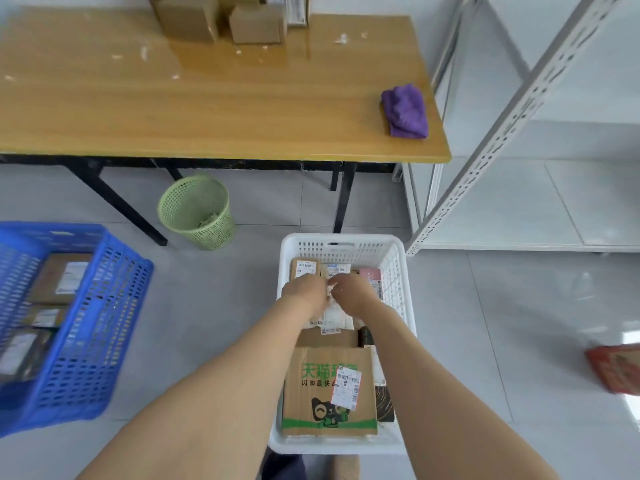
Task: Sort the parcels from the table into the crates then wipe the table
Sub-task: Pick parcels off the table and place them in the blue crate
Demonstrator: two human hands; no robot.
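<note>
Both arms reach down into the white crate on the floor. My left hand and my right hand both grip a small white parcel with a label, holding it over several other parcels inside. A brown paper bag with green print lies at the crate's near end. A blue crate with several cardboard parcels stands to the left. On the wooden table, cardboard boxes stand at the far edge and a purple cloth lies at the right end.
A green mesh bin stands under the table beside its black legs. White metal shelving rises to the right. A red packet lies on the grey tiled floor at the far right. White scraps dot the tabletop.
</note>
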